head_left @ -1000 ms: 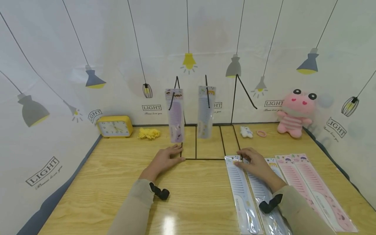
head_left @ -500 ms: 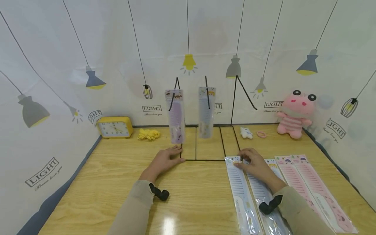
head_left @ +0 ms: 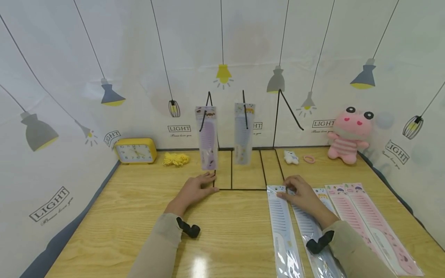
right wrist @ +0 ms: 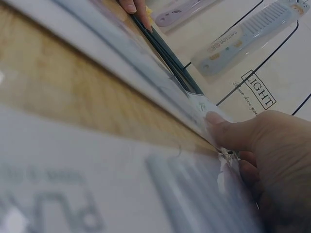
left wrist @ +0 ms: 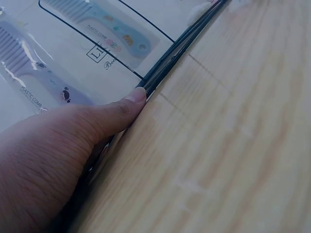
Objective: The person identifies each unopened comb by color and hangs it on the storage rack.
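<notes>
The wooden desk [head_left: 111, 216] carries a black wire rack [head_left: 231, 170] toward its far edge; a purple comb packet [head_left: 208, 143] and a pale blue comb packet [head_left: 243, 139] hang from it at left and centre. Toward the right edge of the desk lie two pink packets [head_left: 379, 227], unmoved. To their left, the held blue packet [head_left: 282, 227] has swung over the last second: its end toward the near edge has shifted leftward, away from the neighbouring blue packet [head_left: 307, 222], while its top has scarcely moved. The wider gap suggests that it is being separated from the row. The right hand [head_left: 303, 194] pinches this packet's top end in its grip; the left hand [head_left: 190, 191], grip released, rests unchanged against the rack's front left corner.
</notes>
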A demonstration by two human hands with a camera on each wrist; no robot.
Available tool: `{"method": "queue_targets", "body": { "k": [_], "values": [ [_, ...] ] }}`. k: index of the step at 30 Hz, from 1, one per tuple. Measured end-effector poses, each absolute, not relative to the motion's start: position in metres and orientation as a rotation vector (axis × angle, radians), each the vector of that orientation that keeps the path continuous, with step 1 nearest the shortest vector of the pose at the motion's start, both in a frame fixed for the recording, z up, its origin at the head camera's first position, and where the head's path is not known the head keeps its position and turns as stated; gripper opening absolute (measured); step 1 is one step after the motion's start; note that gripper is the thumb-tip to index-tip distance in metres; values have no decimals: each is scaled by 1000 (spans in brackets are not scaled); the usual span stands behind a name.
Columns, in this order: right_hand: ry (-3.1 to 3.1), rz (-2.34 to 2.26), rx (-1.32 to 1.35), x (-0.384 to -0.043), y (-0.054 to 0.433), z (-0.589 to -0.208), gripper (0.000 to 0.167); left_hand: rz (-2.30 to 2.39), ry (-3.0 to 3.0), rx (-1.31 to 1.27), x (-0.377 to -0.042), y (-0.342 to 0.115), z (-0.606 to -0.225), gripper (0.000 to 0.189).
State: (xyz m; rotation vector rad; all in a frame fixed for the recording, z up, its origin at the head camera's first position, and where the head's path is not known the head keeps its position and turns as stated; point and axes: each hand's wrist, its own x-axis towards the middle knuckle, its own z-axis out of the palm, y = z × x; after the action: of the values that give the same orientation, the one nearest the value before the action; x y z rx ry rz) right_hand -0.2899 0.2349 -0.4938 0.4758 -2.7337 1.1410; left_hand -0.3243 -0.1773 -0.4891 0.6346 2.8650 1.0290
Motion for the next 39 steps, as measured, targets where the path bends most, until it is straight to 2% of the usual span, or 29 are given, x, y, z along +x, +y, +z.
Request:
{"method": "queue_targets", "body": {
  "k": [4, 12, 18, 26, 30, 39],
  "values": [
    [-2729, 1117, 481, -289, 234, -492, 38, 1031, 2865, 630, -324, -177, -490, 59],
    [-2730, 1122, 474, -289, 234, -491, 24, 1021, 2871, 625, -324, -177, -488, 59],
    [-2668, 1126, 456, -289, 233, -491, 22, 1007, 2884, 626, -324, -178, -488, 59],
    [-2561, 1264, 406, -288, 231, -487, 11, 1003, 2883, 626, -327, -180, -490, 59],
    [-2542, 1426, 326, -288, 230, -485, 14, 1014, 2880, 625, -328, -180, -490, 59],
    [-2522, 1721, 98, -286, 234, -482, 35, 1037, 2856, 627, -323, -176, -488, 59]
  ]
}}
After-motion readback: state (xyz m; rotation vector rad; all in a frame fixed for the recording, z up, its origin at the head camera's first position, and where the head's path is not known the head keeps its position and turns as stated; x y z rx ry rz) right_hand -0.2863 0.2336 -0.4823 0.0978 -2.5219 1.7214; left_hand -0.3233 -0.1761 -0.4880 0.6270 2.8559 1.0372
